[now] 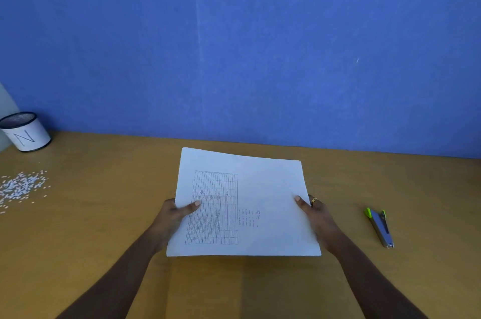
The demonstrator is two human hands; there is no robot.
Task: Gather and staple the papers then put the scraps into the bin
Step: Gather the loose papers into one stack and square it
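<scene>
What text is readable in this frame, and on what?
"N": large letter on the bin; the strokes to its left cannot be made out.
Papers: printed table and handwritten lines, too small to read.
Stapler: no legible marking.

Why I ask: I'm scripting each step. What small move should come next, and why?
Probably let the right hand release the papers and reach for the stapler: it and the left hand grip the stack's sides, and the stapler lies untouched to its right.
</scene>
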